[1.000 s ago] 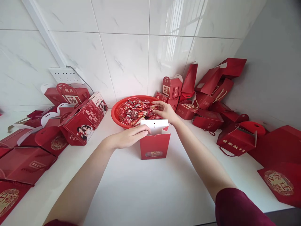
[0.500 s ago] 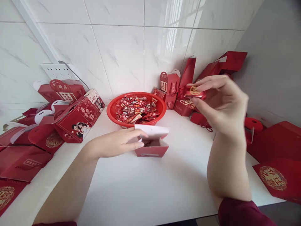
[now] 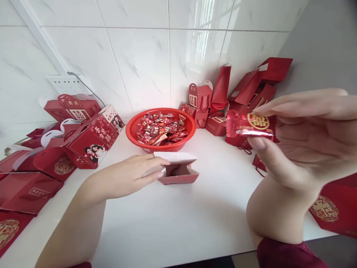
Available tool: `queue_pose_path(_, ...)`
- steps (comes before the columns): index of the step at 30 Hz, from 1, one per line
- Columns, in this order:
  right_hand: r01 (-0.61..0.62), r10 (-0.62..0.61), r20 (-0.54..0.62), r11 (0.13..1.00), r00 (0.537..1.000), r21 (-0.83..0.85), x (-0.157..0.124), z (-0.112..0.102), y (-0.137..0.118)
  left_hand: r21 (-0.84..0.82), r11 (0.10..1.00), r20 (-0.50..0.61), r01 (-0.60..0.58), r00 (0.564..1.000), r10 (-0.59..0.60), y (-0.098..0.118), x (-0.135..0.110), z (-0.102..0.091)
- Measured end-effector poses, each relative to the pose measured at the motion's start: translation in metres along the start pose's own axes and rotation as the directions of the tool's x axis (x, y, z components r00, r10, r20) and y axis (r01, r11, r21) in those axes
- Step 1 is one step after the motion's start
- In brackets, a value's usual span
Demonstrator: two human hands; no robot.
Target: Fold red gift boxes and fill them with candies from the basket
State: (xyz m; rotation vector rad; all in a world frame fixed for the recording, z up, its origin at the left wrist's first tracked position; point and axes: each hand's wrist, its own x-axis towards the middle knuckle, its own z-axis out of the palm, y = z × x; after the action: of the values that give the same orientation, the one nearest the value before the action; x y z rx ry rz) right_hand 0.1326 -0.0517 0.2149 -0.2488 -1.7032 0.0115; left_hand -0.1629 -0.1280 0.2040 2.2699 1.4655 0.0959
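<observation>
Raised at the right, my right hand (image 3: 301, 130) pinches a wrapped candy (image 3: 249, 124) between thumb and fingers. Its shiny red wrapper bears a gold round emblem. My left hand (image 3: 131, 175) is at the left edge of a small red paper box (image 3: 178, 180), with its fingertips holding the side wall. The box stands on the white table with its top open and a pale flap raised at the back. Dark red wrapped pieces show dimly inside it. Behind the box is a red plastic basket (image 3: 134, 140) filled with wrapped sweets (image 3: 164, 130).
Red gift boxes (image 3: 92, 137) crowd the left side of the white table (image 3: 173, 219). More red boxes (image 3: 199, 100) and bags (image 3: 221, 85) stand at the back right. A tiled wall (image 3: 139, 67) with a power socket (image 3: 68, 85) rises behind.
My right hand has come nearer the camera and moved right with the candy. My left hand has drawn slightly left and stays at the box, which has shifted very little.
</observation>
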Motion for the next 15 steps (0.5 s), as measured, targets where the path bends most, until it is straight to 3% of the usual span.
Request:
queue_pose_path(3,0.035,-0.04,0.055,0.995,0.998,0.092,0.0,0.017,-0.003,-0.055,0.997,-0.005,0.061,0.998,-0.061,-0.007,0.006,-0.004)
queue_pose_path(6,0.042,-0.081,0.249,0.986,0.965,0.161,-0.004,0.042,0.004,-0.115,0.988,-0.027,0.103,0.994,-0.107,-0.015,0.014,-0.004)
queue_pose_path(9,-0.084,-0.005,0.496,0.984,0.868,0.157,-0.016,0.067,0.02,-0.152,0.982,-0.035,0.108,0.993,-0.115,-0.02,0.022,-0.003)
queue_pose_path(11,-0.158,0.094,0.62,0.986,0.779,0.05,-0.025,0.081,0.032,-0.155,0.982,-0.042,0.106,0.993,-0.114,-0.021,0.026,-0.003)
queue_pose_path(13,-0.166,0.198,0.678,0.98,0.708,-0.112,-0.031,0.089,0.04,-0.147,0.984,-0.089,0.1,0.99,-0.114,-0.02,0.027,-0.003)
queue_pose_path(15,-0.155,0.255,0.688,0.966,0.679,-0.206,-0.032,0.09,0.043,-0.163,0.983,-0.181,0.081,0.977,-0.11,-0.02,0.028,-0.002)
